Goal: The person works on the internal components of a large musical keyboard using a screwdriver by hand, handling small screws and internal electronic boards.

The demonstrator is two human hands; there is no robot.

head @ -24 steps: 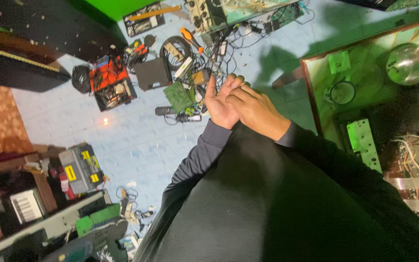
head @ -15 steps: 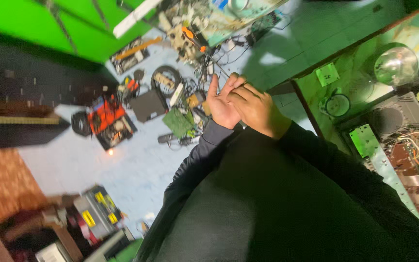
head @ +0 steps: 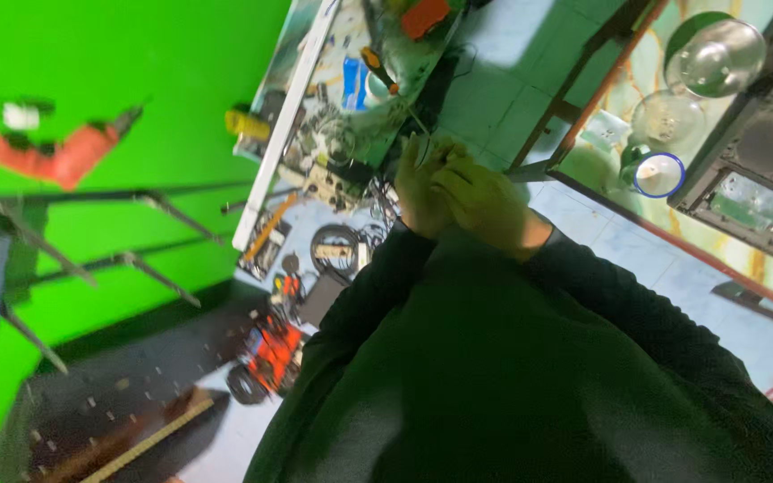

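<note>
Dark sleeves run up to both hands, right hand (head: 485, 201) laid over the left hand (head: 422, 188), palms pressed together, fingers (head: 415, 154) loosely straight and gripping nothing, same clasp as before. Just past the fingertips sits an orange-handled screwdriver (head: 378, 70) on the cluttered workbench (head: 351, 134). The view has swung since earlier: a green wall (head: 136, 72) now fills the far side, glass bowls (head: 717, 58) off beyond the right hand.

Matt, fuzzy dark cloth sleeves (head: 583, 295); glossy clear glass domes (head: 725, 55); smooth pale floor tiles (head: 503, 80); dull grey metal case (head: 753, 192); shiny orange plastic tool (head: 272, 351).
</note>
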